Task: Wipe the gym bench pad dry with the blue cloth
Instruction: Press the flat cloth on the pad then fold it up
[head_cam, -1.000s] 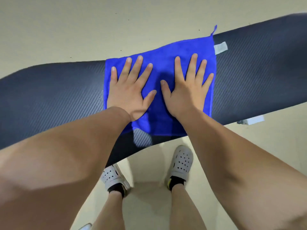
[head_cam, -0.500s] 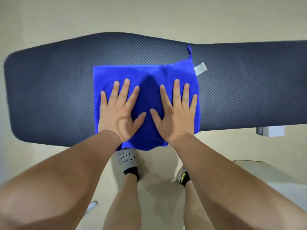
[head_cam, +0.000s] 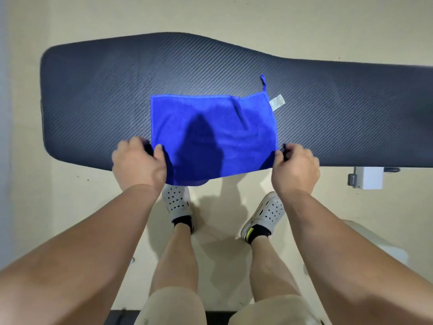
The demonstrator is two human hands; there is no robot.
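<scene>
Your left hand point(head_cam: 138, 165) sits at the near edge of the bench pad point(head_cam: 98, 102), fingers curled, thumb pinching the near-left corner of the blue cloth point(head_cam: 210, 134). Your right hand point(head_cam: 295, 170) is at the same near edge further right, pinching the cloth's near-right corner. Both hands grip the cloth, which is stretched between them.

The cloth lies spread on the pad's near half, roughly mid-length. Its near edge droops over the pad's near edge, sagging lower by your left hand. Its far edge is straight and stops short of the pad's far edge, with a band of bare pad beyond it. There is a small crease near the far-right corner. A hanging loop point(head_cam: 263, 82) sticks out from that corner toward the pad's far side, and a white tag point(head_cam: 277, 102) lies on the pad just beside the corner.

A wide stretch of bare pad runs left of the cloth up to the rounded end. The pad narrows to the right and runs out of frame, also bare.

A pale floor point(head_cam: 210, 15) surrounds the pad. Your two white perforated shoes point(head_cam: 177, 200) stand on the floor on the pad's near side, one partly under the cloth's drooping edge. A white block point(head_cam: 367, 178) sits below the pad's near edge, far right.
</scene>
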